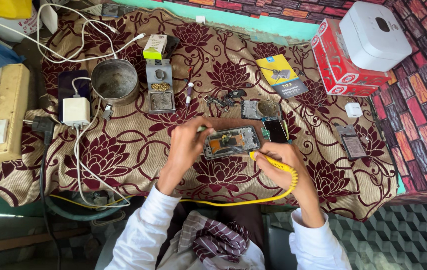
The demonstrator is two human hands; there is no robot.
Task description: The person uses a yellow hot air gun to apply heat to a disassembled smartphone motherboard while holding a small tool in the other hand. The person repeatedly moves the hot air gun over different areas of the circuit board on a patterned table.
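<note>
Floral maroon-and-tan cloth [123,150] covers the counter, with a red box [341,60] under a white case [373,35] far right and a blue card [281,75] nearer centre. Mid-counter lies the opened phone [232,141], light, stiff and probably fragile, best gripped by its frame edges. Left hand [188,145] pinches a thin tool at its left end; right hand [278,165] is closed around a yellow soldering iron [276,162].

Two hands [186,145] [278,162], one opened phone [232,142], two red boxes [341,60].

Opened phone [232,141] flat on floral cloth, guts exposed; yellow soldering iron [278,165] at its edge.
</note>
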